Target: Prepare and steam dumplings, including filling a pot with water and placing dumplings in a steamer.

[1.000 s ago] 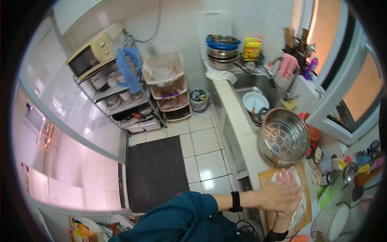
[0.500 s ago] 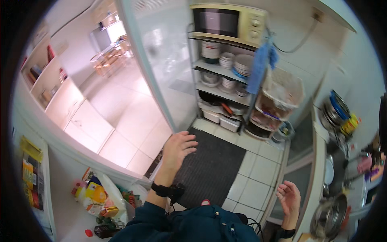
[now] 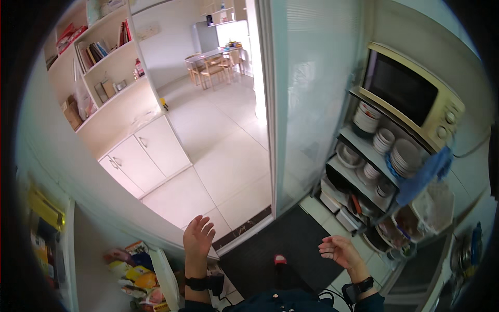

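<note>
Both of my hands are raised in the air and hold nothing. My left hand [image 3: 198, 238] is open with its fingers apart, in front of the doorway's left edge; a black band with a small box circles its wrist. Over the right side of the dark floor mat [image 3: 275, 255], my right hand [image 3: 339, 250] is also open, its fingers loosely curved, with a black band at the wrist. On the mat below stands my foot in a red shoe [image 3: 280, 259]. Neither hand touches anything.
Right of the glass door [image 3: 317, 104], a rack [image 3: 382, 153] bears a cream microwave [image 3: 410, 88] and stacked bowls. Beyond the doorway are a white cabinet [image 3: 148, 156], shelves and a dining table [image 3: 218, 52]. Bagged food packages [image 3: 143, 278] lie at lower left.
My view has swung left toward the doorway, so the rack now sits farther right. My left hand is lower in the picture; my right hand has come inward. Both stay open.
</note>
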Demonstrator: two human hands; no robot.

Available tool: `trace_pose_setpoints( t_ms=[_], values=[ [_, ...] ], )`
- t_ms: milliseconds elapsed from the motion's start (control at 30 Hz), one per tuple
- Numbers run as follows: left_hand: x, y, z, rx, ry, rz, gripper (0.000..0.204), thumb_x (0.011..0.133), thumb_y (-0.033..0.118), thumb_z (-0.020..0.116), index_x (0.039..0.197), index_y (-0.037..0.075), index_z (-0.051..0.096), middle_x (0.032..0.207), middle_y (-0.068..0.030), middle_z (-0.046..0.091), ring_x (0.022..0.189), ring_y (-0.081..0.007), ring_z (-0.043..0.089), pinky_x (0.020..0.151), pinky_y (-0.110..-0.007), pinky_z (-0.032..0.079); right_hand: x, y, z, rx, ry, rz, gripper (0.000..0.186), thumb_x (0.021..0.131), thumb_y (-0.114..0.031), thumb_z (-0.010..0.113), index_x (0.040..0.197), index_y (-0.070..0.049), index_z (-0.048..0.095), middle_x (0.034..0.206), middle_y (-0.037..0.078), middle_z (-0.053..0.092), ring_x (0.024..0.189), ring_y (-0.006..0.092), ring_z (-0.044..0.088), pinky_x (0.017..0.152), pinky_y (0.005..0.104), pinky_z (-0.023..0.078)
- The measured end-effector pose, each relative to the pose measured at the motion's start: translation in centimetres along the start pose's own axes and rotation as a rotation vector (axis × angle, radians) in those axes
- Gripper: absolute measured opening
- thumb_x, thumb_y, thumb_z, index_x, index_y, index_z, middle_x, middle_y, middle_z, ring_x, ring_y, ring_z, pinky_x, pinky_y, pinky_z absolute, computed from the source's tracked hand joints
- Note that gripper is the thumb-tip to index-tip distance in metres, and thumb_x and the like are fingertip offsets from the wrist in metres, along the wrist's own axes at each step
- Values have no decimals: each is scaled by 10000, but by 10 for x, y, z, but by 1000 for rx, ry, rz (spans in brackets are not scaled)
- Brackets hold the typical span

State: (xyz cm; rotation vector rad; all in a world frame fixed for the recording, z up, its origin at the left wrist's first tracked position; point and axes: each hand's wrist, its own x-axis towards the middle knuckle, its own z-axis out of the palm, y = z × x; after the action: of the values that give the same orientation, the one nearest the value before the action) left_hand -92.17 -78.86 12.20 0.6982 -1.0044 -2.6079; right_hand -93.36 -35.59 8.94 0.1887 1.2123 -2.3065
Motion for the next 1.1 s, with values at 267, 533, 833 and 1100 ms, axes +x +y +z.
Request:
trace_pose_setpoints(
  t_ms=[267, 533, 833, 1100],
  values=[
    [84, 59, 61, -50, 95, 226, 220, 907, 214, 460, 1058, 64, 511, 952, -104, 614, 806, -243, 597, 671, -364, 499, 244, -30, 119, -234, -467, 403, 301, 935, -194, 476, 1117, 40, 532, 1028, 179, 628, 933, 246, 627, 813, 365, 513],
    [189, 113, 71, -169, 181, 386, 186, 908, 178, 473, 1037, 63, 542, 893, -100, 638, 740, -238, 611, 608, -353, 502, 471, -27, 277, -331, -689, 492, 259, 942, -191, 448, 1094, 5, 525, 1008, 137, 612, 901, 222, 614, 799, 353, 509],
    [444, 184, 41, -276, 274, 222, 184, 867, 128, 469, 1024, 64, 539, 884, -80, 608, 723, -243, 599, 578, -350, 497, 763, 26, 281, 33, -197, 552, 194, 885, -163, 526, 965, 12, 555, 953, 150, 600, 904, 260, 591, 810, 375, 501],
    [614, 311, 98, -182, 249, 227, 151, 858, 99, 472, 969, 45, 558, 851, -100, 606, 710, -241, 595, 573, -351, 499, 874, -164, 239, -712, -222, -55, 152, 871, -116, 541, 927, 25, 535, 877, 129, 584, 854, 211, 580, 789, 335, 500]
  ],
)
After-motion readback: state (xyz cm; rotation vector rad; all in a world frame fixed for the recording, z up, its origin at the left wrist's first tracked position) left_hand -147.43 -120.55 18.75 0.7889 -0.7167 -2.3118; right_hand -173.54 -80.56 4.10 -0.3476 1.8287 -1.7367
